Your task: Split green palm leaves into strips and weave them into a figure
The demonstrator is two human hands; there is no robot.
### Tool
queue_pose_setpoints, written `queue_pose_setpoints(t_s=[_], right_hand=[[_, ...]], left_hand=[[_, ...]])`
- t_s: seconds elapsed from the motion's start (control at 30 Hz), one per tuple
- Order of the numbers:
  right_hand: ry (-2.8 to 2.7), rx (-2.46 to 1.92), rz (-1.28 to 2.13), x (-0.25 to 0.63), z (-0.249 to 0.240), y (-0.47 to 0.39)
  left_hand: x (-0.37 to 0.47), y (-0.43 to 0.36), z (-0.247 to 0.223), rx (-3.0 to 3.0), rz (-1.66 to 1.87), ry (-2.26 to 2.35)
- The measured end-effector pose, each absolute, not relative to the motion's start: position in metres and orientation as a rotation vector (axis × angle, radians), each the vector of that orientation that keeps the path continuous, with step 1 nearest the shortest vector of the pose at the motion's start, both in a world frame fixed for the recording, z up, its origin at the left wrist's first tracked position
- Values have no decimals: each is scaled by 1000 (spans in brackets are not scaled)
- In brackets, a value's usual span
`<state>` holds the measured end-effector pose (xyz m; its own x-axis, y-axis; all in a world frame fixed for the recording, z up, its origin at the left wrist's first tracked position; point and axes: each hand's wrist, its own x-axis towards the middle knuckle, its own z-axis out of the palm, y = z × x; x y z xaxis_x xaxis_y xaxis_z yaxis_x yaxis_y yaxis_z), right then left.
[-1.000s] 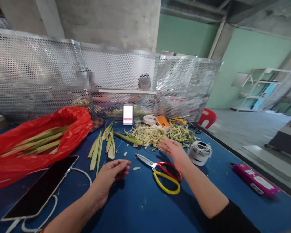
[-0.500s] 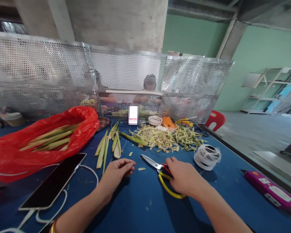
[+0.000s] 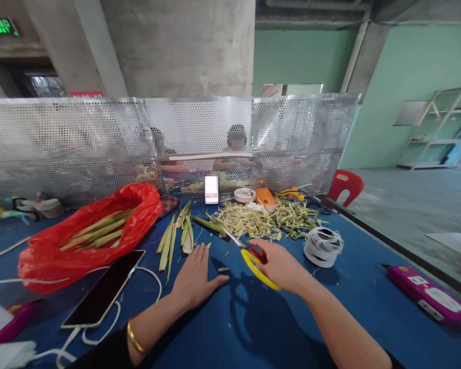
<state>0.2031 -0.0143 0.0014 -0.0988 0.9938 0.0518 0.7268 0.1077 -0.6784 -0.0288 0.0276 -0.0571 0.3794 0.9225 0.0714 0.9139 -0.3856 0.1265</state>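
My right hand [image 3: 275, 264] grips a pair of scissors [image 3: 262, 273] with red and yellow handles, raised over the blue table so that a shadow falls below. Their blades point away to the upper left, toward a heap of chopped green-and-pale plant pieces [image 3: 249, 218]. My left hand [image 3: 197, 277] lies flat, palm down, fingers stretched and thumb spread, holding nothing. Just beyond its fingertips are several long leaf strips [image 3: 171, 242]. A small cut scrap [image 3: 223, 269] rests near the left thumb.
Left are a red plastic bag [image 3: 140, 220] with long stalks and a phone [image 3: 106, 288] with a white cable. A white ribbon roll [image 3: 323, 247] and purple pouch-like item [image 3: 428, 294] sit right. A perforated metal screen [image 3: 203, 123] spans the back, with people behind it.
My left hand has unfolded from a pinch and now lies flat. My right hand has lifted the scissors and moved them slightly forward and left. The camera view has shifted a little.
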Motion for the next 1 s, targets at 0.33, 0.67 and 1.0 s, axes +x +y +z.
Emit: queue_pose_setpoints(t_s=[0.33,0.67,1.0], right_hand=[[-862,-872,1092,207,16,-17],[-708,-695,849,235,26,-12],[-686,-677,886,234,27,-11]], left_hand=[[68,64,-75,2813,467,1292],[128,115,-18,2866,1010,1268],[139,149,-6,2742,783,1276]])
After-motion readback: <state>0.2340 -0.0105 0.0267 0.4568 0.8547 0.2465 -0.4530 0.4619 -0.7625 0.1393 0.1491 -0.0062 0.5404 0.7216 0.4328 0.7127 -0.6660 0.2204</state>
